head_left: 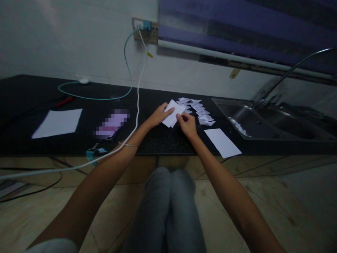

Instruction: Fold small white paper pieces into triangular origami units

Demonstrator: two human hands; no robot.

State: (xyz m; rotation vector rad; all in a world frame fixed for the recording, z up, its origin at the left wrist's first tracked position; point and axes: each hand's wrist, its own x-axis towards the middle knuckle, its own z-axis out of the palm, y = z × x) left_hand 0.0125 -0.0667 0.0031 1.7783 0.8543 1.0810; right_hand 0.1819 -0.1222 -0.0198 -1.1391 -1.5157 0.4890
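Observation:
A folded piece of white paper [172, 114] is held between my two hands, over the front part of the dark counter. My left hand [160, 115] grips its left side, thumb lying on top. At its right edge, my right hand [186, 123] pinches the paper between thumb and fingertips. Just behind it lie several folded white paper pieces [202, 113] in two rows. A flat white paper rectangle [222, 142] rests to the right of my right hand, close to the counter's front edge.
A white sheet [59, 123] and a blurred-out purplish item [112, 123] lie on the counter [147, 144] at left. A white cable [138, 95] hangs from the wall socket across my left forearm. To the right is a metal sink [259, 123] with a curved faucet [289, 72].

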